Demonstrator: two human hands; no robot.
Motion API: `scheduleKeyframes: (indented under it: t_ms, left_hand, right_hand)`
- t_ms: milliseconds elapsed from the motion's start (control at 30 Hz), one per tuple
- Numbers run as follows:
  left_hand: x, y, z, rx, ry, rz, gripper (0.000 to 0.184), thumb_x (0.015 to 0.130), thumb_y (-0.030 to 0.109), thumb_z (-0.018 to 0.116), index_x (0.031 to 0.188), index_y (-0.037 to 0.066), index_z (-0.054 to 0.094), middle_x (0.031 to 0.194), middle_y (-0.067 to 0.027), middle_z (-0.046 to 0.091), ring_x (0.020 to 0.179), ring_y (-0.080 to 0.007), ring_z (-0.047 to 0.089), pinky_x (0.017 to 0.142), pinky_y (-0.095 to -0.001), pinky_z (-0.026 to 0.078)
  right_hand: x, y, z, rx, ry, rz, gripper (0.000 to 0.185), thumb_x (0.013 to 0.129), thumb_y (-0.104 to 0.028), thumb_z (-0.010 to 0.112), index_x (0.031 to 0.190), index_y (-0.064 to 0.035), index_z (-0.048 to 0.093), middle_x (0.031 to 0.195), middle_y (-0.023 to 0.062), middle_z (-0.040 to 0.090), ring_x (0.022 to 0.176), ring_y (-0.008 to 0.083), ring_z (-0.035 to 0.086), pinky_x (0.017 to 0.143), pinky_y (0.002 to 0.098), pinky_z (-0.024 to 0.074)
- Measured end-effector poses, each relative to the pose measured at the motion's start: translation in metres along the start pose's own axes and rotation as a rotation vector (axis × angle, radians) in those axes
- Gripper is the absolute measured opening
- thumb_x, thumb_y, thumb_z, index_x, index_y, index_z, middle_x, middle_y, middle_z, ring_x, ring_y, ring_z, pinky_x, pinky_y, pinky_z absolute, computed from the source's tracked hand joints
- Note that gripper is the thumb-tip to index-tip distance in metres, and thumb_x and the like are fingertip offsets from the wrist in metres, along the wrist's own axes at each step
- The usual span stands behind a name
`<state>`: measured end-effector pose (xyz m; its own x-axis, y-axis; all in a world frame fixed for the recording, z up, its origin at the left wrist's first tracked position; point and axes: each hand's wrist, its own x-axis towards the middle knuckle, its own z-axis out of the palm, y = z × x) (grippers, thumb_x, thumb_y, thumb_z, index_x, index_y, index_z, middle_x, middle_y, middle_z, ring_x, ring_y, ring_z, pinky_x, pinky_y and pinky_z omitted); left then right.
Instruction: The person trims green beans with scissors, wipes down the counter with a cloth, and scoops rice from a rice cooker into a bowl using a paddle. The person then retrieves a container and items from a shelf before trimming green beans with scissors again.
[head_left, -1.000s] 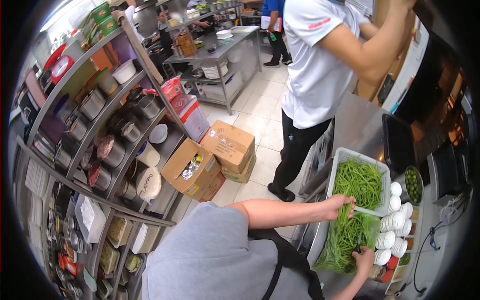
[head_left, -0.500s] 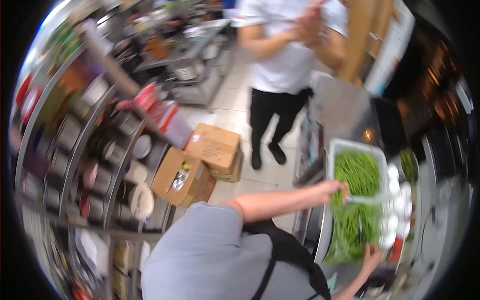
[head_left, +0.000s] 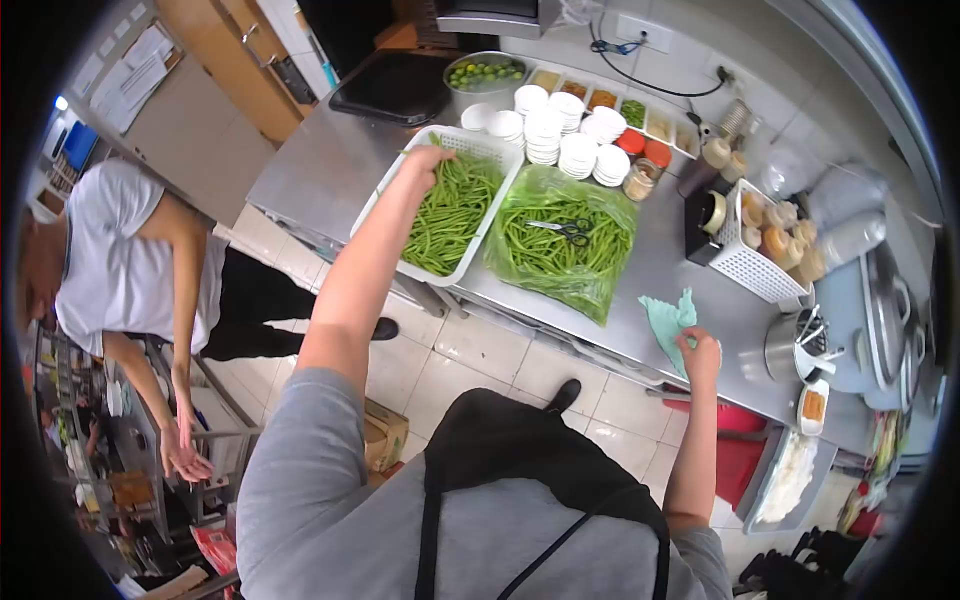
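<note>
My left hand (head_left: 428, 165) is closed over the far left part of a white plastic basket (head_left: 362, 212), with some green beans (head_left: 450, 215) in its curled fingers. More beans fill the basket. Beside it on the steel counter lies a clear plastic bag (head_left: 575, 283) full of green beans. Dark-handled scissors (head_left: 572, 232) rest on top of that pile. Nearer the counter's front edge, my right hand (head_left: 702, 352) pinches a crumpled light-green cloth (head_left: 668, 325), which lies partly on the steel.
Stacks of small white dishes (head_left: 543, 135) stand behind the beans, by red-lidded jars (head_left: 657, 153) and a pot of small green fruit (head_left: 486, 75). A white basket of bottles (head_left: 755, 245) and a steel pot (head_left: 790, 345) are at right. Another person (head_left: 130, 250) stands at left.
My view has swung toward the counter. My right hand has gone from beside the bag of beans to the green cloth. My left hand is now at the basket's far left part.
</note>
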<state>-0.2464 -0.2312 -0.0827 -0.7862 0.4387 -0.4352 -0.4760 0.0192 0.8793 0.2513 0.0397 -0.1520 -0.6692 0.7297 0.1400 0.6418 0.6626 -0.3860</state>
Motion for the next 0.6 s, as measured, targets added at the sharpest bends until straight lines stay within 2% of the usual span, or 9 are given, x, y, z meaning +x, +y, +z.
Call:
scheduleKeyframes:
  t_ms: [100,200,267,333,367,433,467,533,600]
  left_hand:
    - [-0.019,0.024,0.01,0.32,0.23,0.169,0.025,0.075,0.004,0.063,0.097,-0.007,0.057,0.089,-0.0189,0.062,0.083,-0.0292,0.062,0.073,-0.0418,0.05]
    - [-0.03,0.023,0.009,0.755,0.365,0.288,0.034,0.075,0.009,0.065,0.104,-0.007,0.057,0.096,-0.0172,0.062,0.09,-0.0247,0.06,0.08,-0.0368,0.047]
    - [-0.034,-0.02,0.019,0.785,0.386,0.732,0.039,0.077,0.012,0.064,0.112,-0.005,0.055,0.102,-0.0161,0.062,0.095,-0.0202,0.059,0.082,-0.0315,0.046]
    - [-0.101,-0.059,0.083,0.557,-0.042,0.55,0.04,0.081,0.015,0.061,0.117,-0.001,0.053,0.111,-0.0159,0.059,0.1,-0.0177,0.057,0.084,-0.0298,0.045]
    - [-0.154,-0.075,0.132,0.575,-0.177,0.316,0.037,0.083,0.015,0.058,0.118,0.001,0.054,0.113,-0.014,0.058,0.104,-0.0157,0.054,0.086,-0.0285,0.044]
    - [-0.212,-0.133,0.206,0.5,-0.476,0.263,0.035,0.086,0.013,0.056,0.119,0.003,0.054,0.11,-0.0096,0.06,0.097,-0.014,0.056,0.079,-0.0253,0.046]
    - [-0.227,-0.155,0.239,0.515,-0.549,0.247,0.035,0.086,0.013,0.056,0.119,0.003,0.054,0.11,-0.0096,0.06,0.097,-0.014,0.056,0.079,-0.0253,0.046]
    - [-0.251,-0.187,0.299,0.063,-0.563,0.042,0.034,0.084,0.005,0.054,0.118,0.004,0.055,0.105,-0.007,0.062,0.088,-0.0135,0.057,0.075,-0.0237,0.046]
    - [-0.241,-0.209,0.329,0.18,-0.628,0.133,0.035,0.083,0.002,0.052,0.118,0.002,0.054,0.107,-0.0074,0.061,0.089,-0.0135,0.057,0.074,-0.0246,0.047]
  right_hand:
    - [-0.005,0.034,0.019,0.005,0.09,-0.204,0.02,0.063,-0.011,0.07,0.083,-0.0073,0.066,0.084,0.0127,0.063,0.078,0.0295,0.061,0.072,0.0366,0.0472]
    - [0.0,0.044,0.036,0.073,0.09,-0.109,0.024,0.061,-0.007,0.069,0.085,-0.008,0.067,0.083,0.0127,0.063,0.078,0.0302,0.06,0.072,0.036,0.0474]
    - [0.005,0.057,0.051,0.09,0.046,-0.025,0.024,0.063,-0.006,0.068,0.087,-0.0073,0.067,0.086,0.0137,0.064,0.079,0.0298,0.061,0.072,0.0354,0.0479]
    - [0.005,0.052,0.042,0.33,0.017,0.013,0.023,0.064,-0.004,0.067,0.087,-0.0053,0.066,0.089,0.0141,0.064,0.081,0.0275,0.062,0.073,0.0342,0.0483]
    - [0.003,0.035,0.023,0.382,-0.028,0.042,0.021,0.066,-0.005,0.067,0.087,-0.0031,0.066,0.092,0.0141,0.064,0.084,0.0258,0.063,0.073,0.033,0.0485]
    - [-0.005,0.015,0.001,0.67,0.056,-0.005,0.017,0.071,-0.006,0.066,0.088,-0.0024,0.065,0.089,0.0114,0.065,0.084,0.0216,0.062,0.075,0.0308,0.0483]
    - [-0.009,0.004,-0.015,0.744,0.067,-0.046,0.018,0.072,-0.005,0.066,0.09,-0.0032,0.065,0.089,0.0095,0.065,0.083,0.0188,0.061,0.077,0.0295,0.0477]
    - [-0.019,-0.008,-0.041,1.05,0.08,-0.075,0.023,0.074,0.002,0.061,0.096,-0.0038,0.064,0.09,0.0075,0.064,0.084,0.0186,0.06,0.077,0.028,0.0468]
    - [-0.026,0.0,-0.052,1.011,0.27,-0.17,0.029,0.07,0.001,0.063,0.098,-0.0057,0.064,0.089,0.0098,0.064,0.084,0.0229,0.061,0.077,0.0311,0.0462]
